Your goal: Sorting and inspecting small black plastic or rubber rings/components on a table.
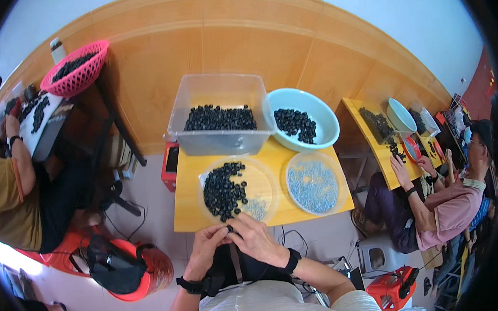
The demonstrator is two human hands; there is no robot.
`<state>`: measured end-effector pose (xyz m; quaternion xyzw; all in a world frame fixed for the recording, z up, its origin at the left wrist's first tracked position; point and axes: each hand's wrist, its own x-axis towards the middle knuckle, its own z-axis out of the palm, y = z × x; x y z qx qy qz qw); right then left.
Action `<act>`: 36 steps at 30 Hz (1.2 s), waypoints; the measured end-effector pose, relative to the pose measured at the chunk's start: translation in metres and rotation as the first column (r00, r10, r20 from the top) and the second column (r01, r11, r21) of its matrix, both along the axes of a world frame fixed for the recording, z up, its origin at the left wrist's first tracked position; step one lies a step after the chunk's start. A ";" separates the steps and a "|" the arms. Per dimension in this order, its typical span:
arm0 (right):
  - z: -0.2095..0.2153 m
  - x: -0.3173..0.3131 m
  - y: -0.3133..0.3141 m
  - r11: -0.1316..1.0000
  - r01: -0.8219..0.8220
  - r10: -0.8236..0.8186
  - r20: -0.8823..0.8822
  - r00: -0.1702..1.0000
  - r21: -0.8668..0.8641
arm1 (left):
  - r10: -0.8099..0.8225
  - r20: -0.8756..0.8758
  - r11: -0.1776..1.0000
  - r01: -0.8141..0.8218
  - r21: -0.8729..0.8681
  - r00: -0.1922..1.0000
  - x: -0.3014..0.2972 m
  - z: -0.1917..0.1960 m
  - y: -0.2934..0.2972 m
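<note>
Just off the table's near edge, my left hand [207,247] and my right hand [259,240] meet with fingers pinched together. Between their fingertips is a small black part [231,229], partly covered by the fingers. Right beyond them lies a round, shallow clear tray [267,180]. Its left side carries a heap of small round black parts [221,190], and a few tiny pale pieces [256,207] lie near its front. To the right, another round tray [290,201] is spread with many tiny silvery-blue pieces [312,184], too small to name.
Behind the trays stand a clear plastic bin [219,141] and a light-blue basin [332,129], both holding black parts. The yellow table [193,216] bears them. People work at tables on both sides. A red bucket [160,269] stands on the floor at left.
</note>
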<state>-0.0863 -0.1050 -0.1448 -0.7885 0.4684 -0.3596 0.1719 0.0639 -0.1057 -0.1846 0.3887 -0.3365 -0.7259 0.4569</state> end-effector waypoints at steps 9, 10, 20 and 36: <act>0.003 -0.017 -0.011 1.000 -0.006 0.004 -0.060 0.998 -0.029 | -0.075 -0.064 0.997 0.074 -0.020 0.995 -0.018 -0.007 -0.022; 0.004 -0.022 -0.014 1.000 0.002 -0.004 -0.067 0.998 -0.027 | -0.074 -0.062 0.997 0.074 -0.017 0.995 -0.021 -0.002 -0.022; 0.075 -0.125 -0.130 0.784 0.510 -0.500 0.127 0.856 -0.354 | -0.148 0.099 0.989 0.148 0.003 0.984 0.017 0.006 -0.024; -0.048 -0.086 -0.086 0.997 0.071 -0.055 -0.318 0.946 0.039 | 0.017 0.073 0.999 -0.014 -0.046 0.997 0.044 0.012 -0.011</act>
